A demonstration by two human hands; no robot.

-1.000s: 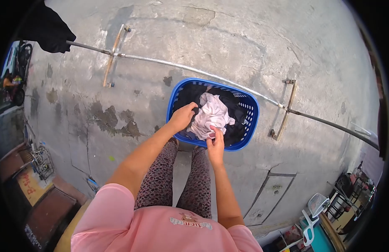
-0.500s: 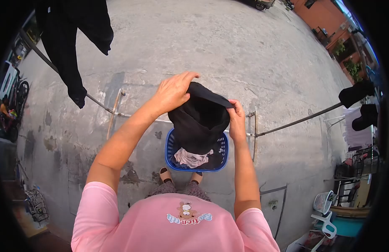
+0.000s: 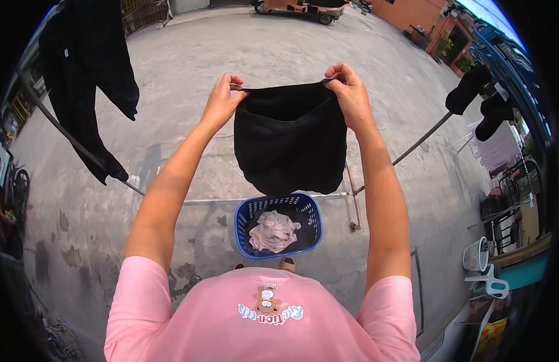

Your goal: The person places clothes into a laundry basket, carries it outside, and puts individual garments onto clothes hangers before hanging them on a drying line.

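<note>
A black garment (image 3: 290, 145) hangs spread between my two hands, its wide opening facing up. My left hand (image 3: 225, 99) pinches the left end of its top edge, fingers closed. The right end of the same edge is gripped by my right hand (image 3: 349, 93). Below the garment, a blue laundry basket (image 3: 239, 241) rests on the concrete in front of my feet. Inside it lies a crumpled pale pink cloth (image 3: 274, 231) on top of dark clothes.
Black trousers (image 3: 86, 66) hang on a metal pole at the left. Small black items (image 3: 466, 89) hang at the right, near blue hangers (image 3: 503, 48). A white chair (image 3: 489, 282) and white basket (image 3: 475, 254) stand lower right. A vehicle (image 3: 300, 7) is far ahead.
Both hands, first at the basket, have come up holding the black garment. Since half a second ago they have risen further and moved apart, stretching its top edge. The view has tilted up.
</note>
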